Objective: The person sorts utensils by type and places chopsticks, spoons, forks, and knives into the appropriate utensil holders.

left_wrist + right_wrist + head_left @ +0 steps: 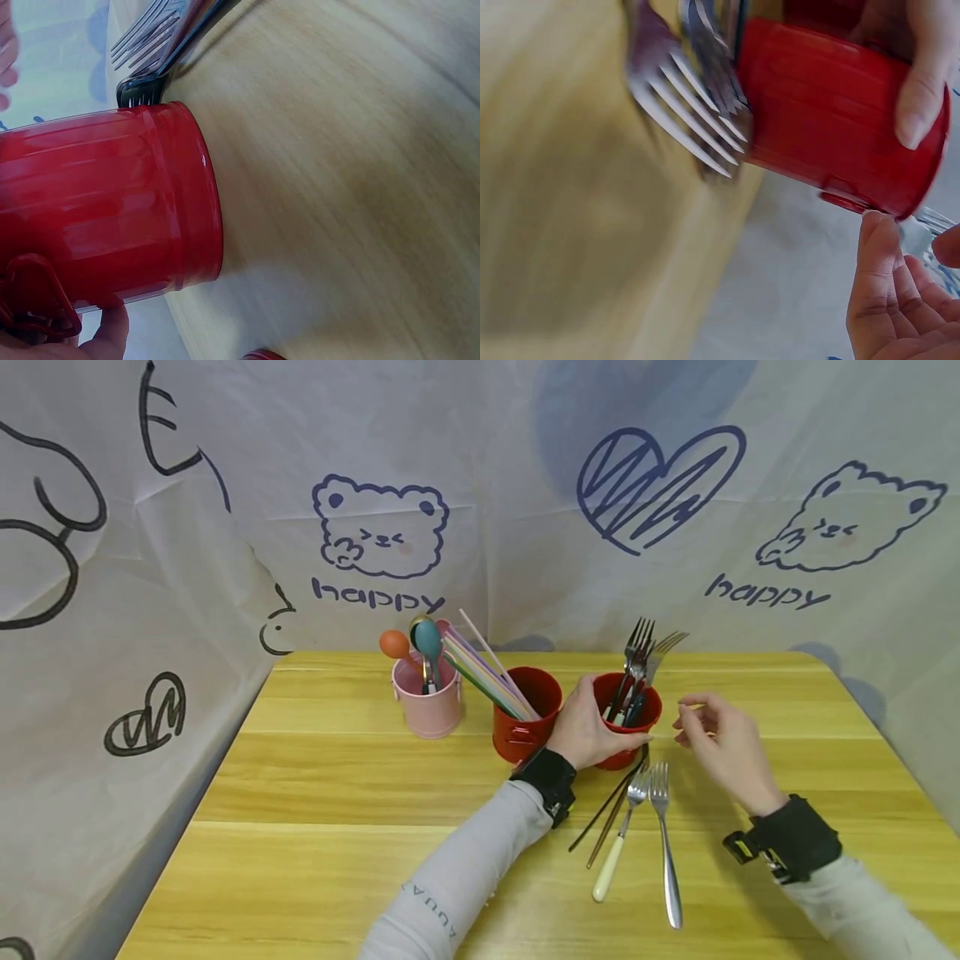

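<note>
My left hand (585, 731) grips a small red bucket (112, 202) at the right of the row, its thumb across the front near the rim. Several forks (639, 647) stand in that bucket, tines up. To its right, my right hand (723, 747) hovers with loosely bent fingers and holds nothing; in the right wrist view its fingertips (877, 225) appear near the bucket's small handle. In front of the bucket lie a silver fork (667, 852), a fork with a cream handle (611, 864) and thin dark-handled cutlery (603, 818), heads towards the bucket.
Another red bucket (517, 743) with several coloured straws (491, 677) stands left of my left hand. Further left is a pink bucket (431, 714) holding several spoons (427, 639). A white cloth with drawings (517, 510) hangs behind the wooden table (337, 860).
</note>
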`<act>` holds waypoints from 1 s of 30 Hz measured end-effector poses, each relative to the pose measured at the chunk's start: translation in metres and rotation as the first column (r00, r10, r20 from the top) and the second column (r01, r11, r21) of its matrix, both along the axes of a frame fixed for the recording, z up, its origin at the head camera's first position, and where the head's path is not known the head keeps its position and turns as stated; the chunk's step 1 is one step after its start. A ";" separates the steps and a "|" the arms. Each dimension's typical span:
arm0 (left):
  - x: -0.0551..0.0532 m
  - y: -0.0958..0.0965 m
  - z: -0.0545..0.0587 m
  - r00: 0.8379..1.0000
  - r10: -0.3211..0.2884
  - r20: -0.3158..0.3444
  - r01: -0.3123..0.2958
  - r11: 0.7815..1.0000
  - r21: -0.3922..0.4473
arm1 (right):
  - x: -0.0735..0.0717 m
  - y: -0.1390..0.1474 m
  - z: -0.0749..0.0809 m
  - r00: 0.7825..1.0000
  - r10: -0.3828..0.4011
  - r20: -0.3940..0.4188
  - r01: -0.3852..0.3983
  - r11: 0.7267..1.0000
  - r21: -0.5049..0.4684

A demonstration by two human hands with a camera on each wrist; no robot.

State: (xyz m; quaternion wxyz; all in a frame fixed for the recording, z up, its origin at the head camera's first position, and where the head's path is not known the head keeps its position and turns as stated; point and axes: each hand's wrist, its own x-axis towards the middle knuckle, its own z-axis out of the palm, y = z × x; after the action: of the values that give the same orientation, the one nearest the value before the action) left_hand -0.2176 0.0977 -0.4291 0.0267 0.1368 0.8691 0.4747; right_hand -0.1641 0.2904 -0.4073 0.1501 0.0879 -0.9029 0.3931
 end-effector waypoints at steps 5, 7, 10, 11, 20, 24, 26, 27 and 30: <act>0.000 0.000 0.000 1.000 0.001 -0.005 -0.001 1.000 0.008 | 0.010 0.004 -0.014 0.998 -0.005 0.070 0.002 0.999 0.043; 0.001 0.000 0.001 1.000 0.001 -0.002 -0.001 1.000 0.008 | 0.014 0.006 -0.019 0.994 0.005 0.105 -0.011 0.998 0.063; 0.002 0.000 0.002 1.000 0.001 0.002 -0.001 1.000 0.009 | 0.020 0.009 -0.025 0.987 0.019 0.159 -0.035 0.995 0.098; 0.002 -0.001 0.002 1.000 0.000 0.003 0.000 1.000 0.008 | 0.021 0.010 -0.028 0.984 0.022 0.175 -0.042 0.993 0.112; 0.002 -0.001 0.003 1.000 0.000 0.002 0.000 1.000 0.009 | 0.034 0.014 -0.041 0.955 0.018 0.297 -0.088 0.971 0.224; 0.002 -0.001 0.002 1.000 -0.001 -0.001 0.001 1.000 0.005 | 0.040 0.012 -0.045 0.936 0.030 0.351 -0.121 0.963 0.241; 0.001 -0.001 0.002 1.000 -0.002 -0.004 0.002 1.000 0.002 | 0.043 0.010 -0.047 0.923 0.042 0.381 -0.140 0.962 0.233; 0.001 -0.001 0.001 1.000 -0.002 -0.005 0.002 1.000 0.000 | 0.044 0.010 -0.047 0.919 0.047 0.393 -0.149 0.961 0.234; 0.001 -0.001 0.000 1.000 0.000 -0.010 0.000 1.000 -0.006 | 0.047 0.007 -0.048 0.912 0.055 0.407 -0.171 0.952 0.255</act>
State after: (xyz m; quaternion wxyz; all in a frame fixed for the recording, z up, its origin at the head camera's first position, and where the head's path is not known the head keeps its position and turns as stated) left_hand -0.2168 0.0964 -0.4286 0.0228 0.1393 0.8705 0.4714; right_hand -0.1169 0.2971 -0.4551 -0.0727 0.0799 -0.9548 0.2768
